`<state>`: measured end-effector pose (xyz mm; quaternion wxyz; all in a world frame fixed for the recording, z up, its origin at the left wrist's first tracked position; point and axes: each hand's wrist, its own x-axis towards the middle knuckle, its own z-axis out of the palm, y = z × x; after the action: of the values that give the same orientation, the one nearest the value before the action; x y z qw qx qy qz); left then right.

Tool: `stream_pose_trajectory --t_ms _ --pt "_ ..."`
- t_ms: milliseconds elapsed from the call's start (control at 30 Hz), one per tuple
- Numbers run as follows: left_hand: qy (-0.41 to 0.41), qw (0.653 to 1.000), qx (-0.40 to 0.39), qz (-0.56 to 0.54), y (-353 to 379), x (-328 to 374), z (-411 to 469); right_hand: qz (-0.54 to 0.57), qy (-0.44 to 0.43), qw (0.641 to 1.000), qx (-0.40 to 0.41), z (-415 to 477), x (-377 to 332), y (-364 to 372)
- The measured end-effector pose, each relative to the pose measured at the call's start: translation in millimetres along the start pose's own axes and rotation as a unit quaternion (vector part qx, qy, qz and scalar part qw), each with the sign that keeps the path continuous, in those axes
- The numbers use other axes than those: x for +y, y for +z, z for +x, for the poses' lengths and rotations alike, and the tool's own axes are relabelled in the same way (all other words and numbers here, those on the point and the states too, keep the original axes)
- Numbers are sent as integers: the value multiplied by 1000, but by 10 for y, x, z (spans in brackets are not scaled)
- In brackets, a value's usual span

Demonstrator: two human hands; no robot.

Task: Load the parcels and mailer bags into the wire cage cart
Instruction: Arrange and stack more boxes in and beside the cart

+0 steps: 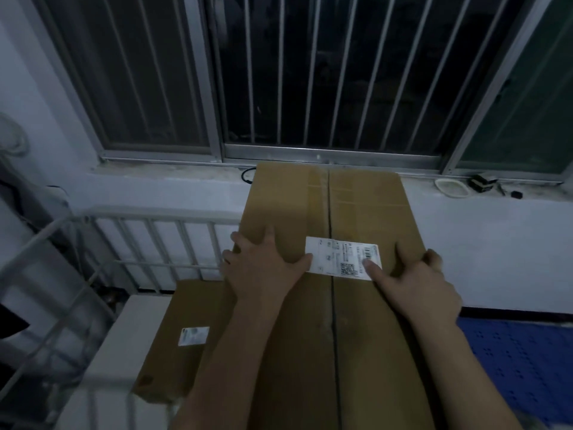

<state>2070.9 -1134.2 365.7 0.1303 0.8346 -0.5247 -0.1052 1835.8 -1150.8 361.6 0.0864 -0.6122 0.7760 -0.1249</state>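
A large brown cardboard box (356,206) with a taped centre seam and a white shipping label (338,259) fills the middle of the view. My left hand (263,268) grips its left edge, fingers wrapped over the side and thumb across the top. My right hand (418,280) holds the right edge, with the index finger lying on the label. Below it on the left, a smaller brown box (186,336) with a white label lies inside the white wire cage cart (148,240). The large box partly overlaps the smaller one.
A barred window (310,72) and its sill stand straight ahead. On the sill at the right sit a white dish (452,187) and small dark items. A blue perforated surface (521,367) lies at the lower right. The cart's wire side runs along the left.
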Motion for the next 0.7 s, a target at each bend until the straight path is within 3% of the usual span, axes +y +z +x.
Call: stream_pose_trajectory --t_ms 267,700 --pt "-14 1000 4 18 -335 -791 99 -9 -10 1000 12 -440 -758 151" --pt "-61 997 6 51 -427 -1238 283 14 -15 999 -42 -452 -1258 474"
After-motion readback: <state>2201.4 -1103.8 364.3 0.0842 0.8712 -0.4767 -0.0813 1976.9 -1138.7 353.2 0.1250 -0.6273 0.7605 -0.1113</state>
